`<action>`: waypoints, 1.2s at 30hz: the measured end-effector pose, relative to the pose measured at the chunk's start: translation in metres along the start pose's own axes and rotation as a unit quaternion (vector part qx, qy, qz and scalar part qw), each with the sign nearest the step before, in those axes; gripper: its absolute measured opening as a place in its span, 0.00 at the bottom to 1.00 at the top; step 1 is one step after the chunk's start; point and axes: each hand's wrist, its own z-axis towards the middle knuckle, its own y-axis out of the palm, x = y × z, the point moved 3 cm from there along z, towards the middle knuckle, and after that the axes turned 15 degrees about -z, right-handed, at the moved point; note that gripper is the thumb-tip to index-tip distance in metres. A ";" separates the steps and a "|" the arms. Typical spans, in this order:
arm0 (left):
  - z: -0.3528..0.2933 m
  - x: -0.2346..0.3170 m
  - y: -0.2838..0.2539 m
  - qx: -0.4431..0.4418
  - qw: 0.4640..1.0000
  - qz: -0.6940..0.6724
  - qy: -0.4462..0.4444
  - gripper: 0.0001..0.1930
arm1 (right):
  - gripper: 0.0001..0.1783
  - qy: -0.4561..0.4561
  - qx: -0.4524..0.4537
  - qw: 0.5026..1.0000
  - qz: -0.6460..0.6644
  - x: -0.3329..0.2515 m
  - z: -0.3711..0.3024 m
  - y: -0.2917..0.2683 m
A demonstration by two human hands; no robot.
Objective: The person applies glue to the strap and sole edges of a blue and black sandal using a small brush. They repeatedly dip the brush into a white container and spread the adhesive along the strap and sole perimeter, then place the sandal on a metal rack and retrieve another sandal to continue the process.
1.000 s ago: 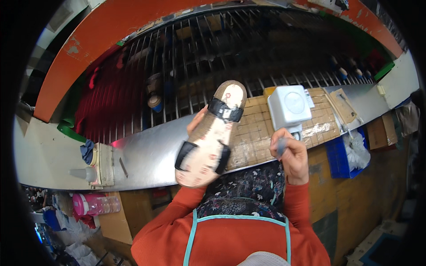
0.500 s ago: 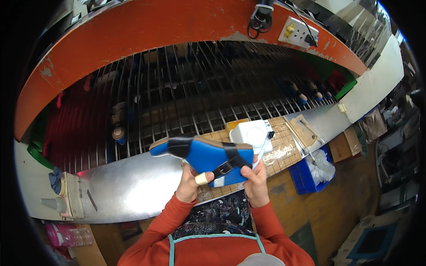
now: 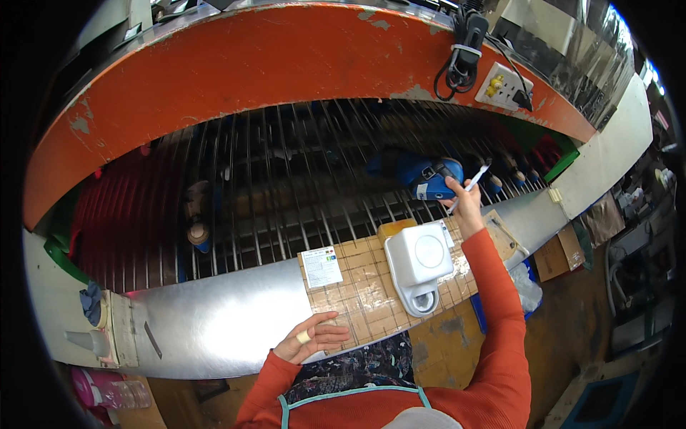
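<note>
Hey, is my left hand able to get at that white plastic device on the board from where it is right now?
Probably yes. The left hand rests open and empty on the near edge of the gridded board, and the white device sits on the same board to its right, with only bare board between them. The right hand is up at the blue sandal.

Upper garment: a long-sleeved top in orange-red, plain knit, with both sleeves reaching to the wrists and fitting close along the forearms. Over it sits an apron — dark fabric with a mottled, multicoloured print — edged in light teal binding that runs around the bib (the binding forms a rounded neckline). The left hand [image 3: 316, 339] carries a pale wrap or tape band on one finger. The right hand [image 3: 466, 203] is bare — no glove.
</note>
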 end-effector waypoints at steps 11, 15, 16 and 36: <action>0.011 0.007 0.000 0.031 0.999 -0.033 -0.025 0.45 | 0.40 0.024 -0.075 0.990 -0.113 0.113 0.054 0.076; 0.013 0.007 0.000 0.028 0.999 -0.027 -0.028 0.44 | 0.47 0.014 -0.178 0.948 -0.264 0.144 0.053 0.083; 0.013 0.007 0.000 0.023 0.999 -0.028 -0.028 0.44 | 0.48 -0.030 -0.161 0.947 -0.278 0.146 0.055 0.081; 0.011 0.007 -0.019 0.015 1.000 -0.012 -0.024 0.35 | 0.17 -0.084 0.257 0.755 -0.597 0.082 0.053 -0.238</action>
